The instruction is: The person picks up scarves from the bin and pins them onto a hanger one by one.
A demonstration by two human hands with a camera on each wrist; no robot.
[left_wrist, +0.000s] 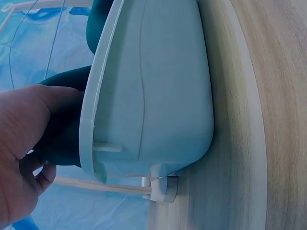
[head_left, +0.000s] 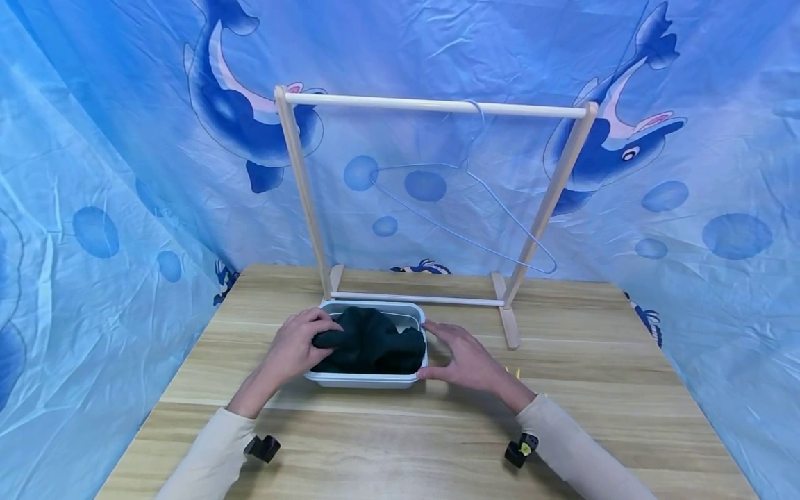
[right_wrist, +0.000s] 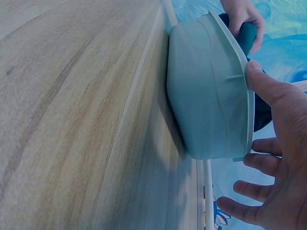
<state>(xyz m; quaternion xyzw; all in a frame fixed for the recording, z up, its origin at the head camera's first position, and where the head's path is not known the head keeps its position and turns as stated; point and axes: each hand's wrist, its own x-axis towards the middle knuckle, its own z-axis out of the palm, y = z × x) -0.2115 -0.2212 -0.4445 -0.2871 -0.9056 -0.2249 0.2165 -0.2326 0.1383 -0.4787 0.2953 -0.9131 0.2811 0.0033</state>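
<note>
A white plastic tub [head_left: 367, 380] stands on the table with a bundled dark green cloth [head_left: 369, 344] in it. At the tub's left end my left hand [head_left: 304, 340] grips a fold of the cloth between thumb and fingers. In the left wrist view, that dark fold bulges over the rim beside the left hand [left_wrist: 29, 139]. My right hand [head_left: 462, 354] is spread at the tub's right end, thumb and fingertips at the rim. From the right wrist view, the right hand's [right_wrist: 283, 143] thumb touches the rim and its other fingers are loosely extended.
Behind the tub rises a wooden clothes rack [head_left: 431, 105] with a wire hanger [head_left: 509, 215] on its top bar. Small yellow pieces [head_left: 516, 373] lie beside my right forearm. A blue dolphin-print curtain [head_left: 387, 42] surrounds the wooden table [head_left: 375, 451].
</note>
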